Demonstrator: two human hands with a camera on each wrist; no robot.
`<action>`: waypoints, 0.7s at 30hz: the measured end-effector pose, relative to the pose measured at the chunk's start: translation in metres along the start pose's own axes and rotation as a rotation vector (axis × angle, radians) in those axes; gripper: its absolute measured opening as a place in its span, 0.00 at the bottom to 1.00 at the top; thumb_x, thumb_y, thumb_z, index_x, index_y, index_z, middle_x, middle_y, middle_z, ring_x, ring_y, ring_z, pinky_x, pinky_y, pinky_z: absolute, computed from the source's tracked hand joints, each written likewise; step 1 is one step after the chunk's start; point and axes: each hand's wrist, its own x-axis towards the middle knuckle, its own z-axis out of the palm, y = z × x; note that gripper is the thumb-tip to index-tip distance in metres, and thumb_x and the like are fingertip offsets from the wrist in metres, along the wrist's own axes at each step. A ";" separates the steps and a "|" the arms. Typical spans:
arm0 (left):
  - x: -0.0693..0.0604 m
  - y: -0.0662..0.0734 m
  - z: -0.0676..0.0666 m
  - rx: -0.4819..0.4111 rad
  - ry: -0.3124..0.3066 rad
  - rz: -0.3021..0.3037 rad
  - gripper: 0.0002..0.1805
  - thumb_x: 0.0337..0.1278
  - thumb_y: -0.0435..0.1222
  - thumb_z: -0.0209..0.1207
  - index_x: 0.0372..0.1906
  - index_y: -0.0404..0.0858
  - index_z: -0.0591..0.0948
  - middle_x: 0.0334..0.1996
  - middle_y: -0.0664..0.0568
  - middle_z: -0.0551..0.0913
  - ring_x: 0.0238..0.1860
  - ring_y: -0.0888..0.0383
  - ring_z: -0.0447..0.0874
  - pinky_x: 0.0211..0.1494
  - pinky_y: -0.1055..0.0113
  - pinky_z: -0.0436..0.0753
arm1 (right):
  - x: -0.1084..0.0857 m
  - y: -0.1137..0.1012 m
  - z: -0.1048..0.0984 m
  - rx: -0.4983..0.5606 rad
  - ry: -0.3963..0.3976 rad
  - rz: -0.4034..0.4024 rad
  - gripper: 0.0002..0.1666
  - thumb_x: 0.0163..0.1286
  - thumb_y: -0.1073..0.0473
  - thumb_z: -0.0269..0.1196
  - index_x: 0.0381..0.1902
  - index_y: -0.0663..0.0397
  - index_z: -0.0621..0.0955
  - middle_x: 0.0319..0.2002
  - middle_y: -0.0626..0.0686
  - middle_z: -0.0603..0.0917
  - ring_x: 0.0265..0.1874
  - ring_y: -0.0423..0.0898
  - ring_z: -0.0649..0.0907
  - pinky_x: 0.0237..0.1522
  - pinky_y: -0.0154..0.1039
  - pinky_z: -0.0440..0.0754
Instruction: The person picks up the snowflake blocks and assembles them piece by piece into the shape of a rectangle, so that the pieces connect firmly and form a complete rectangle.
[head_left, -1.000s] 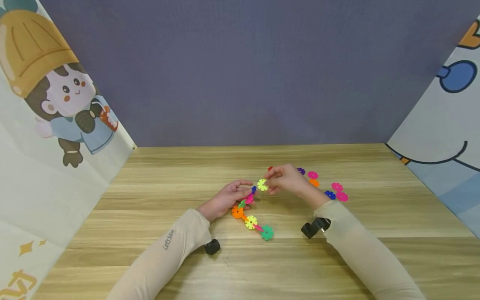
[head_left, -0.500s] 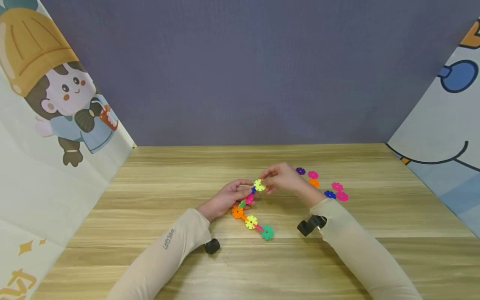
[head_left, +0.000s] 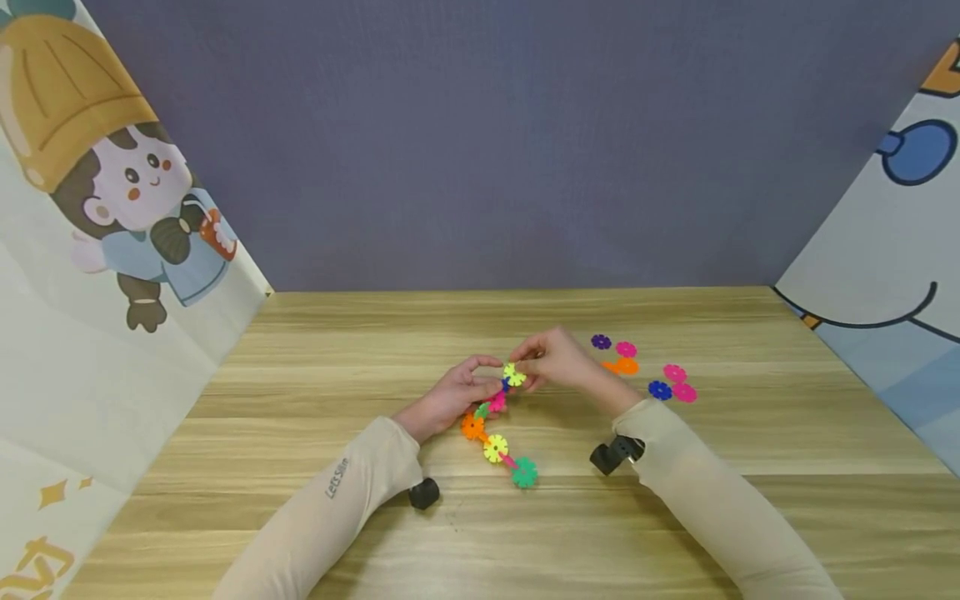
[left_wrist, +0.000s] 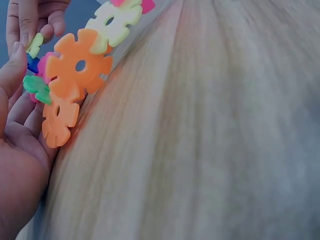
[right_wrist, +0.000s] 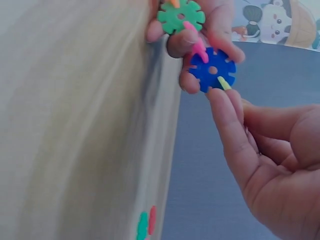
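A chain of notched plastic flower discs hangs from my left hand (head_left: 452,402). Its fingers and thumb hold the upper end, at a blue disc (right_wrist: 201,77) joined to a pink one. Below come a small green disc (left_wrist: 36,86), orange discs (left_wrist: 61,56), a yellow disc (head_left: 490,442), a pink disc seen edge-on, and a teal disc (head_left: 519,480) at the free end. My right hand (head_left: 561,367) pinches another yellow disc (head_left: 512,372) between thumb and fingers. In the right wrist view this disc stands edge-on against the blue disc, at its notched rim.
Loose discs lie right of my right hand on the wooden table (head_left: 750,433): purple (head_left: 596,342), orange (head_left: 632,367), blue (head_left: 655,392) and several pink ones (head_left: 674,372). The right wrist view also shows a green disc (right_wrist: 142,226) and a red disc (right_wrist: 152,219). A grey-blue panel (head_left: 480,167) stands behind.
My right hand has moved left, bringing the yellow disc against the blue one. The chain's lower end has shifted slightly left and toward me. My left hand has stayed nearly still.
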 end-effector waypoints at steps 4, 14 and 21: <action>0.001 -0.001 0.001 -0.018 0.012 -0.005 0.23 0.71 0.23 0.51 0.66 0.29 0.62 0.48 0.33 0.84 0.30 0.63 0.86 0.37 0.72 0.85 | -0.001 0.004 0.003 -0.013 0.013 -0.001 0.10 0.66 0.75 0.61 0.45 0.77 0.82 0.32 0.61 0.86 0.21 0.46 0.84 0.30 0.45 0.89; 0.000 0.001 0.002 0.002 0.043 -0.031 0.23 0.71 0.26 0.53 0.66 0.32 0.63 0.51 0.32 0.82 0.34 0.62 0.86 0.39 0.70 0.84 | -0.002 0.010 0.002 0.028 0.008 0.020 0.12 0.68 0.72 0.63 0.48 0.73 0.82 0.31 0.59 0.85 0.22 0.47 0.85 0.32 0.48 0.89; 0.002 0.000 0.001 -0.007 0.063 -0.034 0.24 0.69 0.28 0.54 0.67 0.31 0.63 0.51 0.34 0.83 0.37 0.60 0.86 0.41 0.67 0.85 | -0.001 0.017 -0.001 0.062 0.007 0.002 0.17 0.68 0.71 0.63 0.53 0.75 0.79 0.28 0.59 0.84 0.23 0.48 0.85 0.31 0.49 0.89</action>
